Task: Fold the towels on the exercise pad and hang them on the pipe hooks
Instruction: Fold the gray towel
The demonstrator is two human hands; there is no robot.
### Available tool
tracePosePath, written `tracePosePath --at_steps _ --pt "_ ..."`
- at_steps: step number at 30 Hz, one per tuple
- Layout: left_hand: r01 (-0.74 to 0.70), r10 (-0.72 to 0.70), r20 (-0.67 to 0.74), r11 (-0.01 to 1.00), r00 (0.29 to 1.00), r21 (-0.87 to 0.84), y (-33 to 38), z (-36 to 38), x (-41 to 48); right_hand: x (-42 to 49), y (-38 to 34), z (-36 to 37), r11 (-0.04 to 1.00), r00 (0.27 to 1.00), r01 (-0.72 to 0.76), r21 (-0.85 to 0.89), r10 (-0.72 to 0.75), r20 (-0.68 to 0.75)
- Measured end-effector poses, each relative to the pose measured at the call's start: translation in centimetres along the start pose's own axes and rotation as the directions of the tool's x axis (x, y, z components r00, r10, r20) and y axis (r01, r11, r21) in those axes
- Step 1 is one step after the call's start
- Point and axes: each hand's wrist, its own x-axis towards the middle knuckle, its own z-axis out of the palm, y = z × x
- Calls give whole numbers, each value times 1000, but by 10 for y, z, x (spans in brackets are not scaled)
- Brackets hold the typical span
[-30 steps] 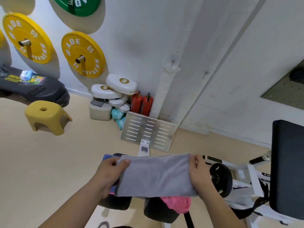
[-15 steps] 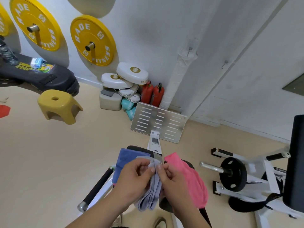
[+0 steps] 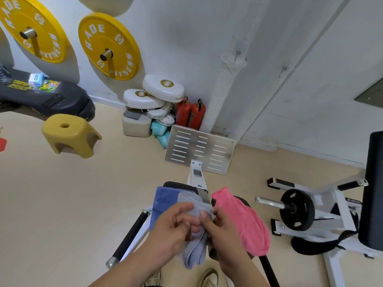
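Folding step: grey towel (image 3: 195, 248), doubled, is held over the exercise pad (image 3: 176, 184) between blue towel (image 3: 162, 201) and pink towel (image 3: 243, 221). Fingers (image 3: 182, 210) of left hand (image 3: 173, 227) and right hand (image 3: 224, 229) are clamped on its upper edges. Corners should be aligned squarely for the pipe hook (image 3: 236, 56).

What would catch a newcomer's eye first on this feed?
Bottom centre, the left hand and right hand pinch a folded grey towel that hangs between them. A blue towel lies just left of it and a bright pink towel just right. Two yellow plates hang on the wall, upper left.
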Motion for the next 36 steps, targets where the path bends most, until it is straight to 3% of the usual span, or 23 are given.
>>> tracePosePath --at_steps 2,4,6,8,10,12,16,21,24,26,29,31,32,34,36 --pt "-2 21 -212 996 977 87 -8 -11 3 5 1 -4 1000 1000 -13 10 13 20" --pt "39 -4 -241 990 971 138 -17 -29 9 7 -1 -11 999 997 -14 43 11 77" --pt "129 -126 -58 989 990 66 -22 -46 15 12 -1 -20 996 983 -13 86 -3 181" --pt "265 -247 178 961 952 -81 -22 -58 18 17 0 -26 993 969 -53 110 24 247" --pt "362 -312 271 919 910 -157 -23 -67 19 28 7 -27 989 964 -104 104 74 255" --pt "370 -338 212 920 917 -133 -28 -74 23 43 15 -18 988 975 -151 10 147 168" --pt "359 -358 -89 933 930 -4 -27 -78 44 74 21 5 954 987 -157 -256 155 -28" --pt "313 -299 -177 948 938 60 -18 -85 76 106 4 15 964 998 3 -265 12 57" --pt "300 -240 -259 928 935 220 -34 -88 93 118 20 21 860 997 26 -509 17 81" --pt "284 -176 -296 882 939 377 -46 -89 100 121 38 27 795 998 58 -604 -30 56" --pt "210 -50 -295 814 954 541 -56 -89 106 122 43 33 789 995 81 -608 -103 -1" --pt "144 82 -300 737 950 660 -58 -89 105 119 39 34 658 975 143 -740 -220 -8" --pt "61 204 -259 664 944 745 -58 -89 102 115 39 34 543 958 174 -821 -288 13" --pt "-180 415 -27 450 909 875 -58 -86 98 109 39 31 386 940 236 -892 -322 110" --pt "-311 384 190 281 903 908 -62 -83 99 106 46 29 340 956 268 -901 -207 206"
